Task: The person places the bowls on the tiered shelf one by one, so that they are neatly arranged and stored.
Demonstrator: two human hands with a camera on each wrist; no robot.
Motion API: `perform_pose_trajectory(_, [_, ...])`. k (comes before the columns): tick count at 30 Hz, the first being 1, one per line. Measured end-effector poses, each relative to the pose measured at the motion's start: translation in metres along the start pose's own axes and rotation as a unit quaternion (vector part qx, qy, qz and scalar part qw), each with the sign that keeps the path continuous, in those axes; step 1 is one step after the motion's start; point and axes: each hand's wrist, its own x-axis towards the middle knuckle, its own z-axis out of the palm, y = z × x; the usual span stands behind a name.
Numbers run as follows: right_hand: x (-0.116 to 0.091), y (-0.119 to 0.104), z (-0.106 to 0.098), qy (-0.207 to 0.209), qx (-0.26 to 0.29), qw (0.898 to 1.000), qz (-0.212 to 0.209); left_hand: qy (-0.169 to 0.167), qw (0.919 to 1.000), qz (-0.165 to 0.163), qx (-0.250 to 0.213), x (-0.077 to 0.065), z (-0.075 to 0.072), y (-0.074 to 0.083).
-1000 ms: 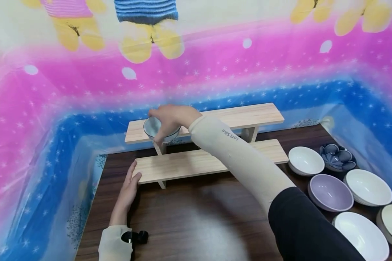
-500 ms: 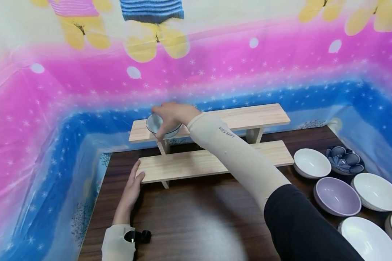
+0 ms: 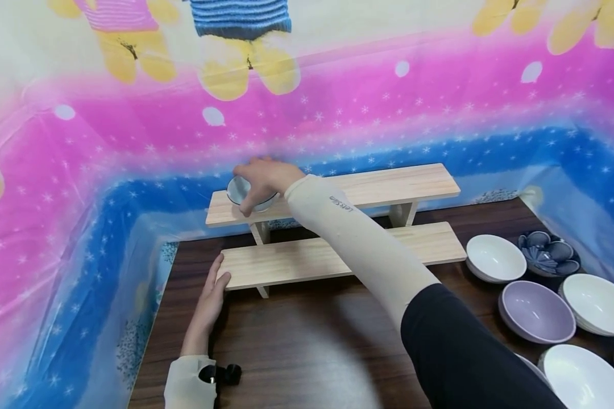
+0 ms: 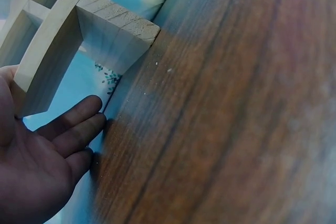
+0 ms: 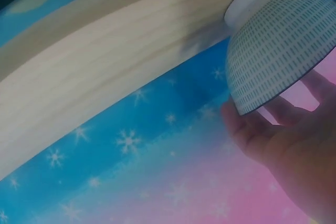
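In the head view, a two-tier wooden shelf [image 3: 404, 184] stands at the back of the dark table. My right hand [image 3: 266, 180] grips a small bowl [image 3: 237, 189] by its rim at the left end of the upper board. The right wrist view shows the bowl's [image 5: 283, 45] outside, patterned with short blue-green dashes, and its white foot against the board [image 5: 136, 40]; I cannot tell whether it bears full weight. At the left end of the lower board [image 3: 271, 264], my left hand [image 3: 210, 301] holds the corner, its lower fingers [image 4: 79, 129] extended beneath the wood.
To the right stand a white bowl [image 3: 495, 258], a purple bowl [image 3: 537, 312], a dark bowl holding smaller dark pieces [image 3: 550, 253], and several more pale bowls. A printed cloth [image 3: 337, 113] hangs behind and beside the table [image 3: 297, 346].
The right hand has shifted the bowl slightly left and back along the upper board. The left hand keeps its place on the shelf, while the head view has turned a little.
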Motion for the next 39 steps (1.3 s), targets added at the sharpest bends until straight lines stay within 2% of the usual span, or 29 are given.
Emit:
perform_pose_trajectory(11, [0.004,-0.005,0.003,0.007,0.005,1.000,0.008,-0.002,0.9998,0.018,-0.009,-0.004,0.004,0.004])
perform_pose_trajectory(25, [0.006,-0.005,0.011,0.025,0.028,0.999,0.002,0.006,0.9999,0.005,-0.011,-0.004,0.003,0.003])
perform_pose_trajectory(39, [0.008,-0.003,0.016,0.032,0.015,0.999,0.002,0.009,0.9999,0.000,-0.005,-0.002,0.002,0.000])
